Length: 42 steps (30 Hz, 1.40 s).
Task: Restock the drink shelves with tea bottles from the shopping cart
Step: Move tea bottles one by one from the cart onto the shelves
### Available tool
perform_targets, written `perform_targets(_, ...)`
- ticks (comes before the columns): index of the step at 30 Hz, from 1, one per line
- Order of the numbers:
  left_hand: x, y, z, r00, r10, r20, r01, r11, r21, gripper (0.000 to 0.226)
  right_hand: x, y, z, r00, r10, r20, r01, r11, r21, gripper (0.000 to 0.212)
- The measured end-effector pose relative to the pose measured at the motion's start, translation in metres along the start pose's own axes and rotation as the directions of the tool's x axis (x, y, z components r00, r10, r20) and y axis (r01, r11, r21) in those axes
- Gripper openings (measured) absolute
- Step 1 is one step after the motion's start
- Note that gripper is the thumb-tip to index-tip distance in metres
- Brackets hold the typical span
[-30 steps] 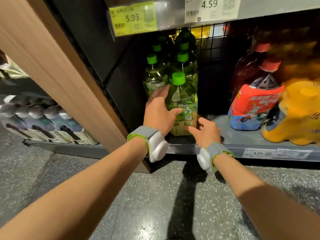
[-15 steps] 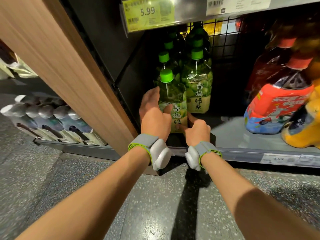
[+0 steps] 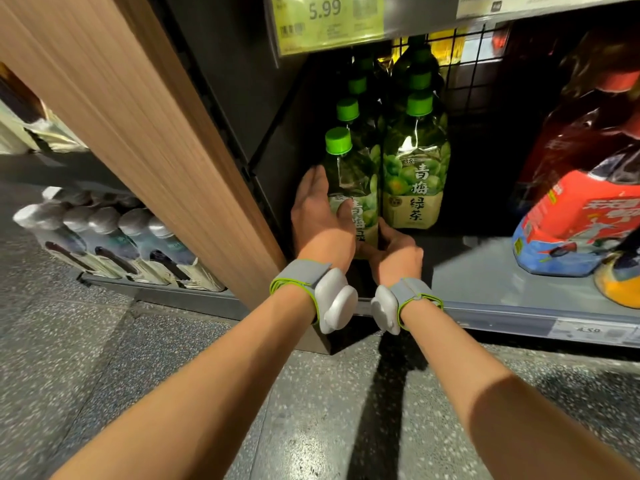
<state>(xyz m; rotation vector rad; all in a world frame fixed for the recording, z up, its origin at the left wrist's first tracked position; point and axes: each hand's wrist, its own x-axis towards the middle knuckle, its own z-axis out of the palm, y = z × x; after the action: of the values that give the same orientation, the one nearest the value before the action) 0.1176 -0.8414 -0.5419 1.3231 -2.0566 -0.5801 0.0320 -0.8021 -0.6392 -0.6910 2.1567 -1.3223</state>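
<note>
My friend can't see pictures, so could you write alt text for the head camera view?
Two hands hold a green-capped tea bottle at the front left of a low shop shelf: the left hand wraps its side, the right hand grips its base. More green tea bottles stand beside and behind it.

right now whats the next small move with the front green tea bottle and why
Probably let go and draw both hands back. The front green tea bottle looks upright on the shelf, leading the left row, level beside the neighbouring bottle, with left hand and right hand at its base.
</note>
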Motion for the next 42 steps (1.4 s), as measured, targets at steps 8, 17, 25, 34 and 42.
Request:
perform_targets(8,-0.005,0.004,-0.007,1.000,-0.002,0.015,0.002,1.000,0.002,0.063,-0.012,-0.001,-0.013,0.999,-0.002,0.050,0.000,0.999,0.051,0.053)
perform_targets(17,-0.030,0.022,-0.019,0.998,-0.035,-0.044,0.027,0.985,-0.169,0.045,-0.035,-0.015,-0.056,1.000,0.027,0.002,-0.027,1.000,0.003,0.032)
perform_targets(25,-0.043,0.071,-0.027,0.981,-0.139,0.137,0.161,0.973,-0.164,0.034,-0.050,-0.022,-0.142,0.984,0.154,-0.089,-0.155,0.988,0.000,0.029)
perform_targets(34,-0.062,0.159,-0.041,0.920,-0.116,0.374,0.159,0.984,-0.086,0.032,-0.088,-0.068,-0.259,0.950,0.247,-0.192,-0.241,0.969,0.054,0.019)
perform_targets(42,-0.101,0.355,-0.143,0.818,-0.019,0.575,0.062,0.997,-0.055,0.027,-0.214,-0.208,-0.435,0.854,0.412,-0.318,-0.385,0.911,0.145,0.024)
